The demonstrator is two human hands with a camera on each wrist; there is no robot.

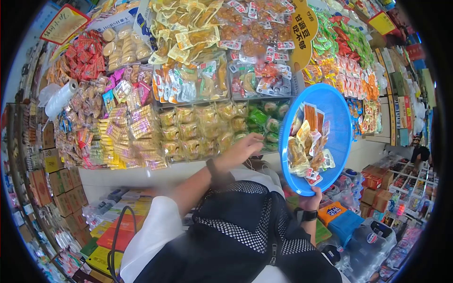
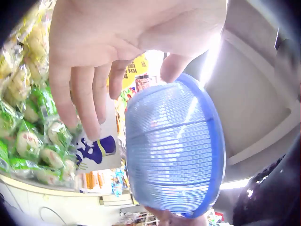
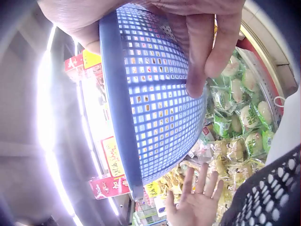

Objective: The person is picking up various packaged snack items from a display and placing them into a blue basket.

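Head view: left hand [image 1: 243,150], fingers loose and empty, hovers at the green snack packets [image 1: 266,120] mid-frame; right hand [image 1: 310,198] grips the tilted blue basket [image 1: 337,118] by its lower rim, just right of them.

The basket [image 1: 340,111] is sitting tilted at the right, in front of the snack shelf [image 1: 198,101], with the right hand [image 1: 310,199] gripping its lower rim from beneath. Wrapped packets [image 1: 307,141] are lying inside it, heaped toward the lower side. The left hand [image 1: 243,150] is hovering just left of the basket, over the shelf's front row of bagged snacks [image 1: 203,132]. A roll of bags [image 1: 61,98] is sitting at the shelf's left end. Cartons [image 1: 52,181] are standing stacked below it, and more boxes [image 1: 375,179] are lying low at the right.
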